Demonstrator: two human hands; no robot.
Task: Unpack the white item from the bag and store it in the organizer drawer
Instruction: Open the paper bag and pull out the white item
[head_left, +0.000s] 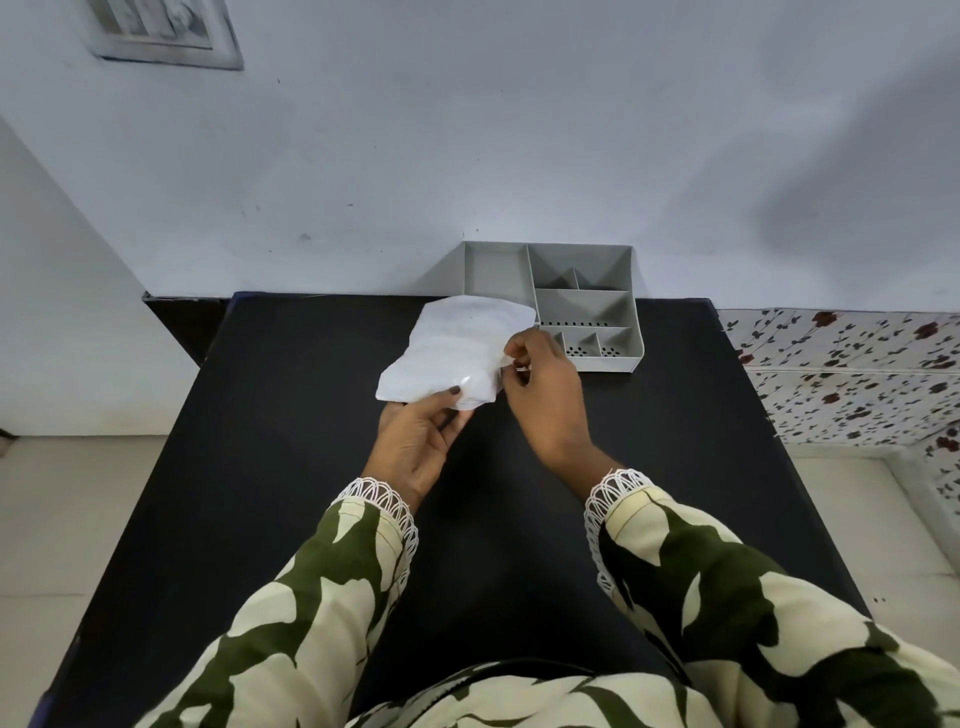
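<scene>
Bag (457, 353), held above the worktop (291, 467) just in front of the organizer (587, 301), is clamped underneath by left hand (415, 441) fingers while right hand (540, 384) fingers pinch its edge, so a hard tug could fling the unseen item.

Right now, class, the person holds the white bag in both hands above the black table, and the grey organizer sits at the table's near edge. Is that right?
One detail is wrong. The head view shows the organizer at the far edge of the table, against the wall, not the near edge. The rest holds: the left hand and right hand both hold the bag above the table.
</scene>
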